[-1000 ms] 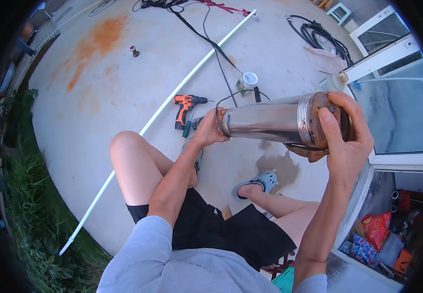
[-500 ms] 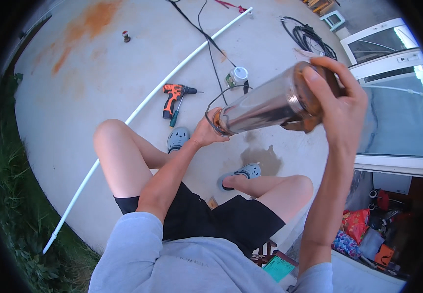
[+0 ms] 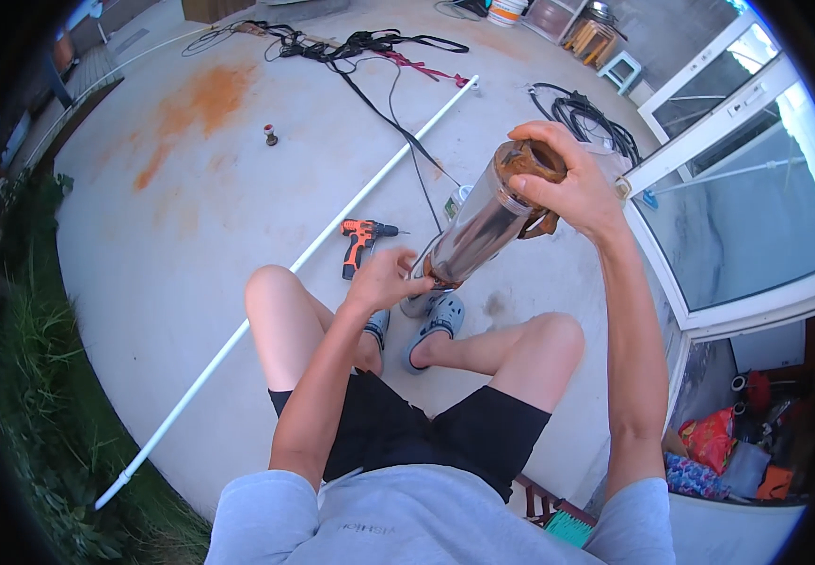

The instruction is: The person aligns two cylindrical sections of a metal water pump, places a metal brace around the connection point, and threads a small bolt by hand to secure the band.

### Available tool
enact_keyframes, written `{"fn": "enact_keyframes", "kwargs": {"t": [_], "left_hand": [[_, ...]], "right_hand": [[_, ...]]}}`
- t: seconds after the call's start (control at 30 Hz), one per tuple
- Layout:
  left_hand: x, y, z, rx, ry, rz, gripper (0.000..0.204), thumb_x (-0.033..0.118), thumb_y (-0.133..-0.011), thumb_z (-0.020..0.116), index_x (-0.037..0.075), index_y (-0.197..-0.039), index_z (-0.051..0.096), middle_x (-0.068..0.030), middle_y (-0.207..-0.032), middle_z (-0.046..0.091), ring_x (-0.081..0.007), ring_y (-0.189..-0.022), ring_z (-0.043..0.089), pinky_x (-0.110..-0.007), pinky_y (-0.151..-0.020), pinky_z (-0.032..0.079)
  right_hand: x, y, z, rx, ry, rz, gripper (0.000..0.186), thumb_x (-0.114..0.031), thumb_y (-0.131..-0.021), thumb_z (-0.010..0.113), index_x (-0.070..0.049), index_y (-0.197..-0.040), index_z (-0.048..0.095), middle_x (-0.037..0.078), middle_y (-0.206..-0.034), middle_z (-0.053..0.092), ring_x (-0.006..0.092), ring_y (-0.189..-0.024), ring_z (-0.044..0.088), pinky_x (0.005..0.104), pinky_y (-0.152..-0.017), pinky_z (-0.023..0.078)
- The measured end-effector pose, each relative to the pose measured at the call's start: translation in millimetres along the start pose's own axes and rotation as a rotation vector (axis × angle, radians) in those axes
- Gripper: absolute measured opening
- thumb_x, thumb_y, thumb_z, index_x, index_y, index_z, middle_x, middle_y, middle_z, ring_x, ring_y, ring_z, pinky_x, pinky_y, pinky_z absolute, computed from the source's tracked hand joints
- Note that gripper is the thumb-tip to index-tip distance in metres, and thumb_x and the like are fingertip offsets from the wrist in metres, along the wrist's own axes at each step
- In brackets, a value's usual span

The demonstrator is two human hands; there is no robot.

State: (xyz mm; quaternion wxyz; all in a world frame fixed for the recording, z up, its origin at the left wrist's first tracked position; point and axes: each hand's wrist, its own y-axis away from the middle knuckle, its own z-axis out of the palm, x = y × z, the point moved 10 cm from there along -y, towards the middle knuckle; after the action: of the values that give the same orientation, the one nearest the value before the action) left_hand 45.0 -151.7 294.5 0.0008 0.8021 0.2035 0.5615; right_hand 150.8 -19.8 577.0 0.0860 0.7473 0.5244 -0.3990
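A: Pose of the right hand [image 3: 575, 186]?

B: Raised high, forearm running up from the lower right, wrist turned inward. It holds the upper end of a shiny metal cylinder [image 3: 483, 224]: thumb on the near side of the brown end piece [image 3: 547, 160], fingers wrapped over its far side.

A: Left hand [image 3: 384, 280]?

B: Lower, at the cylinder's other end. Fingers bent, thumb extended to the rim, a modest gap between them (whether it grips or merely steadies, I cannot tell).

A: Cylinder position?

B: In the air, tilted, over the concrete floor [image 3: 182, 320]; upper end toward the right and farther from the body, lower end nearer the shoes [image 3: 440, 315].

A: Writing observed?

B: One short line of small dark lettering across the chest of the grey shirt [image 3: 426, 504]. The container [image 3: 457, 200] behind the cylinder is partly hidden, its label too small to read. Orange-and-black drill [image 3: 359, 243], lying left of the cylinder: markings likewise unreadable.
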Motion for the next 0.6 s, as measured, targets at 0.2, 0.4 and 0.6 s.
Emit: {"fn": "enact_keyframes", "kwargs": {"t": [0.2, 0.4, 0.6], "left_hand": [[153.5, 8.1, -14.0, 0.122, 0.215, 0.674, 0.103, 0.035, -0.066, 0.094, 0.002, -0.148, 0.04, -0.0145, -0.134, 0.056, -0.0249, -0.128, 0.051, -0.041, -0.111, 0.04], [181.6, -21.2, -3.7, 0.023, 0.283, 0.614, 0.108, 0.03, -0.057, 0.096, 0.002, -0.146, 0.04, -0.0178, -0.138, 0.055, -0.0294, -0.127, 0.056, -0.039, -0.107, 0.045], [176.6, -26.5, -9.6, 0.12, 0.161, 0.682, 0.102, 0.03, -0.056, 0.093, 0.001, -0.139, 0.043, -0.015, -0.126, 0.061, -0.0288, -0.117, 0.062, -0.039, -0.1, 0.049]], "right_hand": [[-11.1, 6.3, 1.5, -0.181, 0.067, -0.108, 0.063, -0.021, -0.071, 0.075, -0.005, -0.129, 0.057, 0.014, -0.131, 0.048, 0.027, -0.126, 0.05, 0.0363, -0.108, 0.042], [-2.0, 25.2, 0.2, -0.118, 0.012, -0.129, 0.109, -0.018, -0.063, 0.078, -0.009, -0.158, 0.025, 0.019, -0.151, 0.03, 0.0336, -0.138, 0.039, 0.0407, -0.114, 0.037], [38.0, 73.6, -2.8, 0.256, -0.288, 0.187, 0.111, -0.006, -0.066, 0.072, -0.012, -0.161, 0.014, 0.016, -0.156, 0.036, 0.0345, -0.139, 0.046, 0.044, -0.116, 0.038]]}}
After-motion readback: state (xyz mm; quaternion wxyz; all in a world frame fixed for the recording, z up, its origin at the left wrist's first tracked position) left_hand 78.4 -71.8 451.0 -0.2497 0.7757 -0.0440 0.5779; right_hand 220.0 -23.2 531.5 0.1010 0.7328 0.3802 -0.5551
